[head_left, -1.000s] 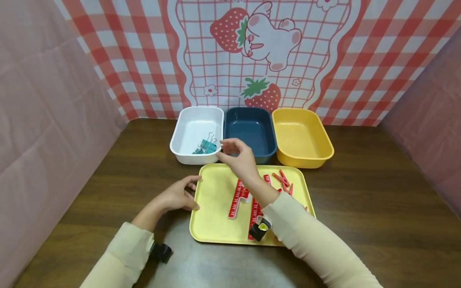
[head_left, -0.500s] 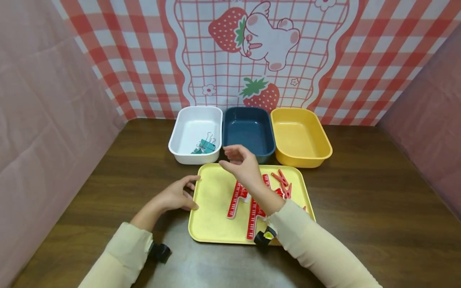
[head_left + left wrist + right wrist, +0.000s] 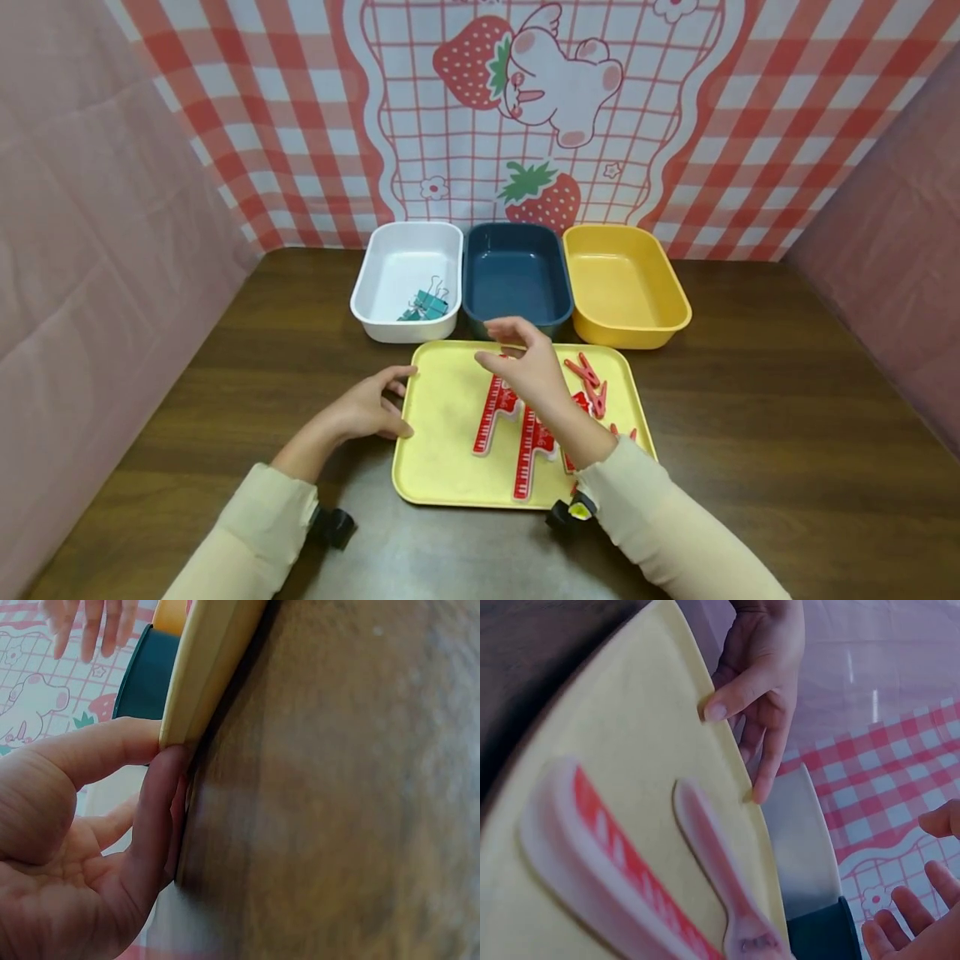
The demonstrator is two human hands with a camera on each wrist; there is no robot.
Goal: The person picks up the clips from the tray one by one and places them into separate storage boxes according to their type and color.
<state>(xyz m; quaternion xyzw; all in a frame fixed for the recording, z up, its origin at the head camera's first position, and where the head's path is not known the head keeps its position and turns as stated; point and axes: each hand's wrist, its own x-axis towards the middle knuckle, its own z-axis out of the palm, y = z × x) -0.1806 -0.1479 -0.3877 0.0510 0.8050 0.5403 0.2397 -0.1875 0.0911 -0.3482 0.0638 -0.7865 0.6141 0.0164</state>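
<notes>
My left hand (image 3: 371, 407) grips the left rim of the yellow tray (image 3: 438, 467); in the left wrist view, thumb and fingers hold its edge (image 3: 206, 671). Above the tray's far middle hovers my right hand (image 3: 534, 371), fingers loosely curved, holding nothing; the right wrist view also shows its fingers (image 3: 911, 907) apart. Beneath it lie long red-and-white pieces with a piano-key print, one (image 3: 491, 414) left of another (image 3: 525, 454). A third, behind my right forearm, is partly hidden. Small red clothespins (image 3: 597, 400) lie on the tray's right side.
Behind the tray stand three bins side by side: white (image 3: 406, 332), dark blue (image 3: 517, 279) and yellow (image 3: 630, 337). Teal binder clips (image 3: 429, 306) lie in the white one. A checked cloth (image 3: 315, 142) hangs behind, with pink cloth at both sides.
My right hand has moved from the white bin's near right corner back and to the right, over the tray. The left hand stays on the rim.
</notes>
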